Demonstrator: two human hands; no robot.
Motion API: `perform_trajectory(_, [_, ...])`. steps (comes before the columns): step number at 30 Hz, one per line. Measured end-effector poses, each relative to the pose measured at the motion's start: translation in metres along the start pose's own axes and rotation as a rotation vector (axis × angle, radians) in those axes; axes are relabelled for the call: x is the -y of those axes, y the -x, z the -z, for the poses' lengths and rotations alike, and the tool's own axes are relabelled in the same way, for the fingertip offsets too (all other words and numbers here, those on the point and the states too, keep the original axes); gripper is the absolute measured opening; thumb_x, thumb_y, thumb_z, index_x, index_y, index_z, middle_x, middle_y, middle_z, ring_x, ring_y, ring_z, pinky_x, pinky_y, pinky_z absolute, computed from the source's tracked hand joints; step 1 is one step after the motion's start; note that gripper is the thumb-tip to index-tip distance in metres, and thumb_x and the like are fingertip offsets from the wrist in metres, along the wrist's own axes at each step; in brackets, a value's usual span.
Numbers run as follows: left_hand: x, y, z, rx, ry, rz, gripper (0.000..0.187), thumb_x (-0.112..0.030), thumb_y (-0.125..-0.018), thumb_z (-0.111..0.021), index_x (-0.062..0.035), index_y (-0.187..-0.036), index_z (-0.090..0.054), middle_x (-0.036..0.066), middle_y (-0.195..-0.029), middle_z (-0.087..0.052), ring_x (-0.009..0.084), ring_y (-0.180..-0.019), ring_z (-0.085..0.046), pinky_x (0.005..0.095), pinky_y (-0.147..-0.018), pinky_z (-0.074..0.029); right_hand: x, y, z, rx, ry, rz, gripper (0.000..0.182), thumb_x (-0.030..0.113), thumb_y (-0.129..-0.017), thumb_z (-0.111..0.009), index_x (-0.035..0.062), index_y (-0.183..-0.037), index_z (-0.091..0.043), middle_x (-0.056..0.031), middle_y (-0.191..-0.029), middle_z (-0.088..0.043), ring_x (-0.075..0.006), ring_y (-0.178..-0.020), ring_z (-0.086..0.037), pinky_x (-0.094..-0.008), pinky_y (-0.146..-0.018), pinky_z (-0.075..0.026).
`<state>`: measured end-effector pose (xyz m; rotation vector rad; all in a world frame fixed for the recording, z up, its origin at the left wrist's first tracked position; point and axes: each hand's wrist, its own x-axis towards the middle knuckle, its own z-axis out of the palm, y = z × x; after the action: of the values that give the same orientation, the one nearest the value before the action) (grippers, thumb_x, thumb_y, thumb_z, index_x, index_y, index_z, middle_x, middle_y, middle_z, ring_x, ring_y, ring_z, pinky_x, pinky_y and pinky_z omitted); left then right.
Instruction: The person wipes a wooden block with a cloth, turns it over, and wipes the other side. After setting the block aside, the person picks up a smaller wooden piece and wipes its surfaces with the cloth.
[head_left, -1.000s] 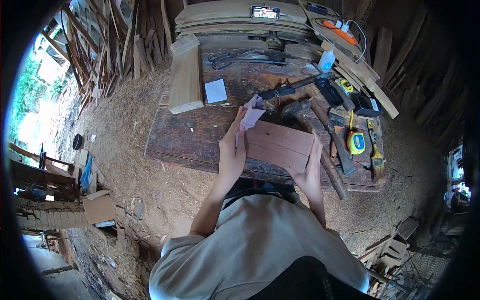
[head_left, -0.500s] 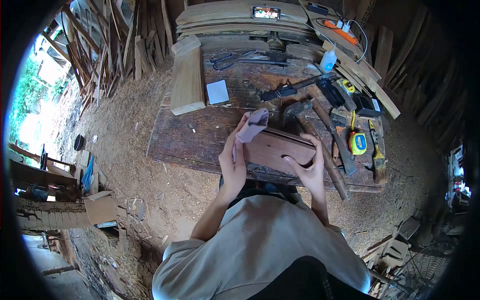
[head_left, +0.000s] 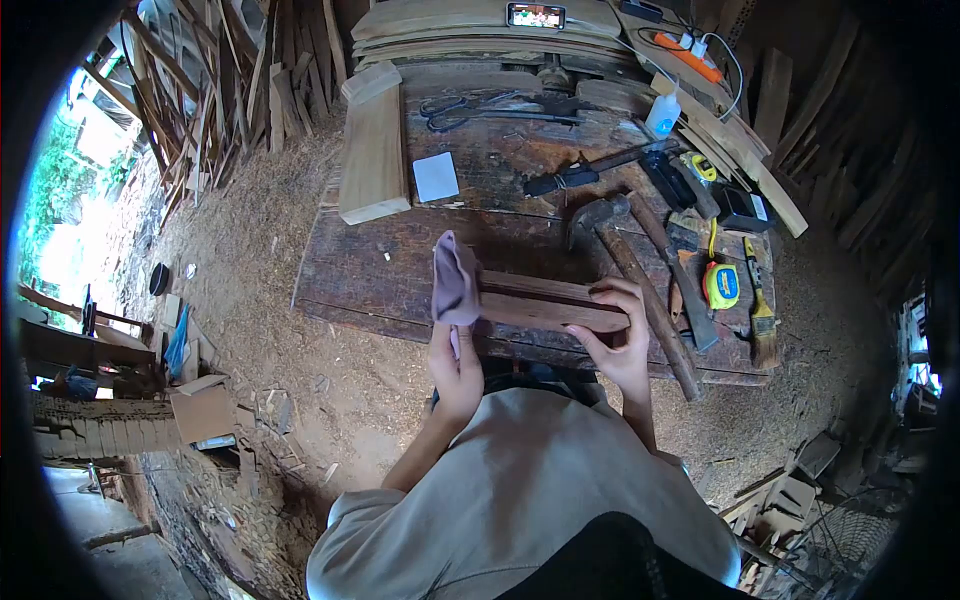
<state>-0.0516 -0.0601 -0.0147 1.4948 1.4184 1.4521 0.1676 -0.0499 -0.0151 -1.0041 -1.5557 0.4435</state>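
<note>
My right hand [head_left: 620,340] grips the right end of a reddish-brown wooden block [head_left: 545,308], thumb on the near side and fingers over the top. A dark lengthwise groove or gap shows along the block's upper side. At its left end, my left hand [head_left: 456,370] is closed on a bent, pale purple sheet of sandpaper [head_left: 455,280]. The sheet stands up over the fingers and hides the block's left end. Both hands are above the near edge of the worn workbench [head_left: 350,265]. A hammer [head_left: 640,285] lies just right of my right hand.
A tape measure [head_left: 720,286], a paintbrush [head_left: 762,325] and a chisel-like tool [head_left: 690,310] lie at the right. Farther back are a white square [head_left: 435,177], scissors [head_left: 455,112], a glue bottle [head_left: 662,114] and a phone [head_left: 536,16]. A pale plank [head_left: 375,150] sits at the left.
My left hand and the sandpaper have moved left and toward me, to the block's left end. The block has tilted, so more of its groove shows. My right hand keeps its grip.
</note>
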Motion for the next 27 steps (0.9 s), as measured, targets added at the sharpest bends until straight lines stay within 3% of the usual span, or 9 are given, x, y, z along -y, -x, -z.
perform_trajectory(2, [-0.011, -0.011, -0.005, -0.021, -0.008, -0.083, 0.033, -0.004, -0.103, -0.038, 0.0043, -0.131, -0.053, 0.02, -0.119, -0.064, 0.0267, -0.111, -0.061, 0.0342, -0.097, -0.045, 0.002, -0.001, 0.0, 0.007, 0.019, 0.013, 0.05, 0.001, -0.069, -0.087, 0.0044, -0.11, -0.059, -0.0146, -0.114, -0.059, -0.0284, -0.105, -0.062, -0.0385, -0.091, -0.048])
perform_trajectory(4, [-0.028, -0.03, -0.011, -0.044, 0.039, -0.255, 0.034, -0.007, -0.104, -0.04, 0.0046, -0.133, -0.055, 0.019, -0.125, -0.062, 0.0221, -0.12, -0.056, 0.0331, -0.104, -0.04, 0.004, 0.0, -0.001, 0.011, 0.04, 0.026, 0.048, 0.001, -0.069, -0.087, 0.0044, -0.109, -0.06, -0.0144, -0.114, -0.059, -0.0283, -0.104, -0.062, -0.0386, -0.091, -0.049])
perform_trajectory(8, [-0.015, -0.046, -0.002, 0.074, 0.008, -0.381, 0.032, -0.004, -0.102, -0.042, 0.0036, -0.128, -0.059, 0.018, -0.122, -0.063, 0.0217, -0.115, -0.058, 0.0323, -0.1, -0.042, 0.004, 0.0, -0.002, 0.001, 0.052, 0.026, 0.045, 0.001, -0.069, -0.086, 0.0041, -0.107, -0.062, -0.0134, -0.114, -0.059, -0.0274, -0.104, -0.062, -0.0379, -0.09, -0.049])
perform_trajectory(13, [0.02, -0.016, 0.006, 0.032, -0.026, -0.082, 0.027, -0.002, -0.102, -0.044, 0.0044, -0.121, -0.061, 0.01, -0.108, -0.066, 0.0136, -0.097, -0.057, 0.0276, -0.087, -0.045, 0.004, -0.001, -0.002, 0.013, 0.029, 0.024, 0.044, 0.001, -0.07, -0.086, 0.0042, -0.106, -0.062, -0.0133, -0.114, -0.06, -0.0271, -0.104, -0.062, -0.0373, -0.09, -0.049])
perform_trajectory(17, [0.029, -0.006, 0.005, 0.032, 0.009, -0.009, 0.026, -0.002, -0.102, -0.045, 0.0051, -0.122, -0.06, 0.007, -0.103, -0.065, 0.0103, -0.096, -0.055, 0.0256, -0.085, -0.045, 0.004, -0.002, -0.002, 0.009, 0.025, 0.022, 0.044, 0.0, -0.07, -0.086, 0.0042, -0.107, -0.062, -0.0136, -0.113, -0.06, -0.0272, -0.103, -0.062, -0.0375, -0.089, -0.049])
perform_trajectory(20, [0.024, -0.003, 0.002, 0.03, 0.093, 0.04, 0.028, 0.001, -0.099, -0.044, 0.0053, -0.122, -0.057, 0.01, -0.109, -0.063, 0.0164, -0.096, -0.057, 0.029, -0.084, -0.045, 0.006, -0.002, -0.003, 0.005, 0.024, 0.016, 0.044, 0.0, -0.07, -0.086, 0.0041, -0.107, -0.062, -0.0139, -0.113, -0.06, -0.0275, -0.103, -0.062, -0.0378, -0.089, -0.049])
perform_trajectory(23, [0.002, -0.009, 0.001, 0.116, 0.312, 0.047, 0.032, -0.001, -0.1, -0.047, 0.0024, -0.131, -0.053, 0.007, -0.108, -0.06, 0.0121, -0.097, -0.055, 0.0265, -0.086, -0.044, 0.006, -0.002, -0.002, -0.009, 0.045, 0.014, 0.044, 0.0, -0.07, -0.085, 0.0041, -0.107, -0.062, -0.014, -0.113, -0.06, -0.0281, -0.103, -0.062, -0.0381, -0.089, -0.049])
perform_trajectory(25, [-0.006, -0.018, -0.004, 0.091, 0.407, 0.04, 0.02, -0.019, -0.105, -0.049, -0.0025, -0.107, -0.061, -0.002, -0.087, -0.058, 0.0046, -0.073, -0.051, 0.0211, -0.062, -0.042, 0.006, -0.002, -0.001, -0.019, 0.077, 0.015, 0.043, 0.0, -0.071, -0.085, 0.0041, -0.107, -0.062, -0.0141, -0.113, -0.06, -0.0284, -0.103, -0.062, -0.0383, -0.09, -0.049])
perform_trajectory(27, [-0.003, -0.02, -0.008, 0.087, 0.365, 0.096, 0.024, -0.025, -0.106, -0.048, -0.0048, -0.1, -0.06, -0.004, -0.081, -0.055, 0.0032, -0.067, -0.047, 0.0197, -0.057, -0.037, 0.004, -0.002, -0.001, -0.022, 0.079, 0.025, 0.043, 0.001, -0.071, -0.085, 0.0041, -0.107, -0.062, -0.014, -0.114, -0.06, -0.0288, -0.102, -0.062, -0.0383, -0.09, -0.049])
